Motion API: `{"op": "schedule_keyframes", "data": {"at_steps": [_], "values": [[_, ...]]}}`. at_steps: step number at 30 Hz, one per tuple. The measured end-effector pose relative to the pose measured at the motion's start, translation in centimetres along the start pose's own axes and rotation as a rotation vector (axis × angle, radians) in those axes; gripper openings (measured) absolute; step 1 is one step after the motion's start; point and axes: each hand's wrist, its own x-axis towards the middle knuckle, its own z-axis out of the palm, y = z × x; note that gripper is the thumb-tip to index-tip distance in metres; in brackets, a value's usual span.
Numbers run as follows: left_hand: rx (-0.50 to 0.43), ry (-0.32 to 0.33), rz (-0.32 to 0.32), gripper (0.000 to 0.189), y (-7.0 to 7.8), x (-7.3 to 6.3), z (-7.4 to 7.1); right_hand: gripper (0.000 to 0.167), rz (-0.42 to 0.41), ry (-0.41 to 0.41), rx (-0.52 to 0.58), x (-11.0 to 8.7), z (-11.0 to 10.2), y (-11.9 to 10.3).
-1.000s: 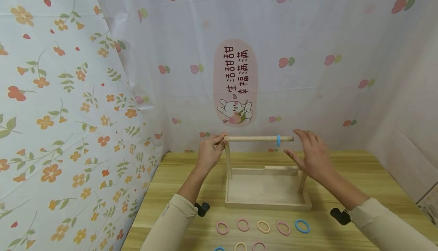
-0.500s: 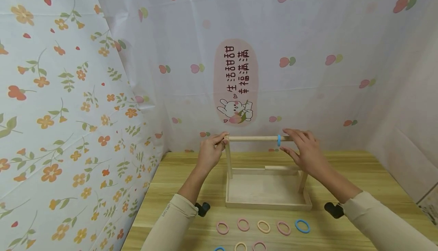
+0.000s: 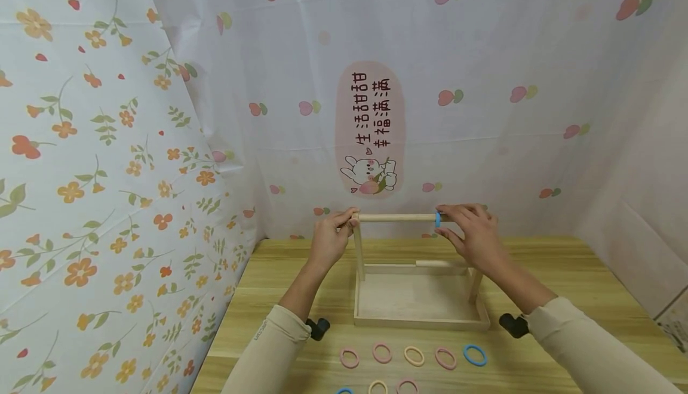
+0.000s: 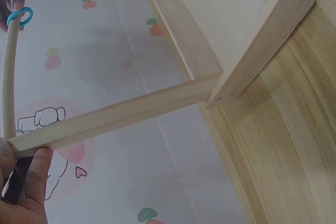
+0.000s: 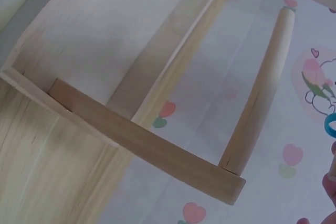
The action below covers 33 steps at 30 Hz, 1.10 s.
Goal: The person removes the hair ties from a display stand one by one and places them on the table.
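A wooden rack has a tray base (image 3: 419,321), a taller left post (image 3: 359,256) and a shorter right post (image 3: 475,286). From the left post's top, a horizontal rod (image 3: 398,218) reaches rightward. My left hand (image 3: 329,242) grips that post's top, seen too in the left wrist view. Near the rod's free end hangs a blue ring (image 3: 438,219), threaded around it. My right hand (image 3: 475,230) pinches the ring between thumb and fingertips; the rod's end is hidden behind the hand. In the right wrist view, a lower rod (image 5: 260,90) extends from the shorter post.
Several pink, yellow and blue rings lie on the wooden table in front of the rack, among them a pink ring (image 3: 349,358), a yellow ring (image 3: 414,356) and another blue ring (image 3: 475,355). A patterned cloth (image 3: 484,143) hangs behind the table.
My right hand has moved left over the rod's end, and its fingertips have closed in on the blue ring. The left hand stays at the post's top.
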Motion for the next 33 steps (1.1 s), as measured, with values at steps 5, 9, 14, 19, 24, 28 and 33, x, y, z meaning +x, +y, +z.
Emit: {"op": "schedule_keyframes", "data": {"at_steps": [5,9,14,19,24,28,33], "values": [[0.011,0.009,0.013,0.032,-0.10,-0.02,0.03,0.050,0.006,0.016,0.012,0.02,0.13,-0.01],[0.011,0.007,0.008,0.033,-0.18,-0.06,0.05,0.047,0.021,0.030,0.030,0.11,0.10,-0.06],[0.003,0.012,0.006,0.031,-0.20,-0.11,0.07,0.050,0.026,0.030,0.034,0.26,0.04,-0.06],[0.004,0.013,0.016,0.031,-0.14,-0.14,0.06,0.053,0.017,0.009,0.033,0.37,0.08,-0.15],[0.023,0.012,0.019,0.033,-0.06,-0.15,0.04,0.051,0.023,0.007,0.064,0.48,-0.03,-0.15],[0.019,0.012,0.022,0.033,0.02,-0.12,-0.04,0.051,0.039,0.016,0.085,0.48,-0.29,0.03],[0.007,0.013,0.016,0.033,0.07,-0.14,-0.01,0.047,0.046,0.021,0.092,0.27,-0.63,0.36]]}}
